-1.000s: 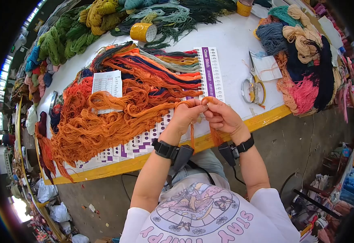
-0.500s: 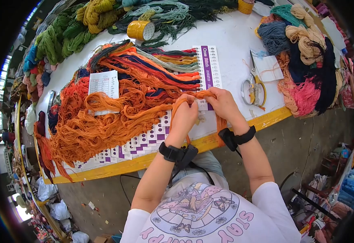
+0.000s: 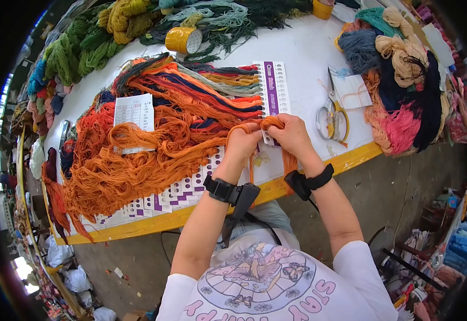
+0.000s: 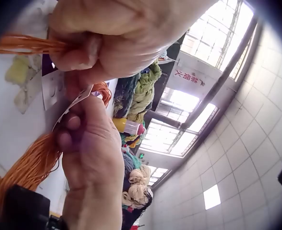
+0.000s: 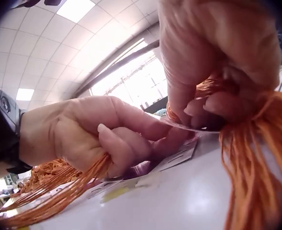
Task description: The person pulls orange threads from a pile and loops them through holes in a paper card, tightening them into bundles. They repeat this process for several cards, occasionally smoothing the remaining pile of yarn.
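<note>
Orange thread point(image 3: 288, 160) hangs from the right hand point(image 3: 292, 135), whose curled fingers grip it at the lower end of the punched white and purple card point(image 3: 269, 85). Beside it the left hand point(image 3: 242, 144) pinches another orange strand at the card's edge; in the right wrist view that strand point(image 5: 78, 187) trails from under the left hand's point(image 5: 97, 134) thumb. Both hands nearly meet at the card. The left wrist view shows the right hand point(image 4: 95, 148) with a thick bundle point(image 4: 30, 163) below its fingers. The holes being worked are hidden by the fingers.
Piled orange skeins point(image 3: 116, 176) and a paper list point(image 3: 134, 113) lie left. Scissors point(image 3: 332, 112) sit right of the card, near a mixed yarn heap point(image 3: 404, 101). A yellow tape roll point(image 3: 183, 40) stands behind; the yellow table edge point(image 3: 190, 213) runs in front.
The hands drew apart with orange thread stretched between them, then came closer together at the card's lower end. The left hand has turned and the right hand has moved slightly up.
</note>
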Available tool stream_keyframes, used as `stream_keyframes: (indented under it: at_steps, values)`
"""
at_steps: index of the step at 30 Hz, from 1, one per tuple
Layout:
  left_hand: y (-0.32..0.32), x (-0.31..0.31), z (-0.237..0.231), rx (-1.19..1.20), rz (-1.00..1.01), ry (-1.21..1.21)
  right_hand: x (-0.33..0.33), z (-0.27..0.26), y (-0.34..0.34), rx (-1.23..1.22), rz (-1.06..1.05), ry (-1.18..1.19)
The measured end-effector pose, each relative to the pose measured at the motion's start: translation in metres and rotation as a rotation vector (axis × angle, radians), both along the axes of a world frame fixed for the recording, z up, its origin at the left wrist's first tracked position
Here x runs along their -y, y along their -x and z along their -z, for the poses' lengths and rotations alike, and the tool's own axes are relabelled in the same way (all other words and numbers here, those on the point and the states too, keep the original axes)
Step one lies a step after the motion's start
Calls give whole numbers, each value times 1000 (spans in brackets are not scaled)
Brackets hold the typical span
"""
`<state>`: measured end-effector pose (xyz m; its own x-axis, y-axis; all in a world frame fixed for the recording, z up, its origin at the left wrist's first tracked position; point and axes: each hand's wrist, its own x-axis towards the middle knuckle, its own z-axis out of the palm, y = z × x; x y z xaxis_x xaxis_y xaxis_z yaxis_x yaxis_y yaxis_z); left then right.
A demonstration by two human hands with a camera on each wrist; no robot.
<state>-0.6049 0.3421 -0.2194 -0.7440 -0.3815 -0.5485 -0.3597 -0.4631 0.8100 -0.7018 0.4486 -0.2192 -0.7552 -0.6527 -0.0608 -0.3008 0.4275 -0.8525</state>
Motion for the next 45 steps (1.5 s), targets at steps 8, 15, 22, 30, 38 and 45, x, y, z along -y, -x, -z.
stream_keyframes:
  at_steps: [8, 15, 22, 30, 38, 45]
  values:
    - [3, -3, 4, 36, 4, 163, 1, 1, 4, 93, -78, -17]
    - [8, -1, -4, 108, 104, 448, 2, -12, 13, 498, -94, -80]
    - [12, 2, -4, 171, 240, 753, 8, -10, 18, 547, -66, -114]
    - [-14, 32, -21, 231, 349, 992, 14, -16, 23, 498, -129, -297]
    - [-37, 45, -17, 185, 135, 713, 17, -16, 20, 439, -191, -280]
    - [-45, 52, -24, 94, 297, 582, 16, -15, 15, 450, -156, -214]
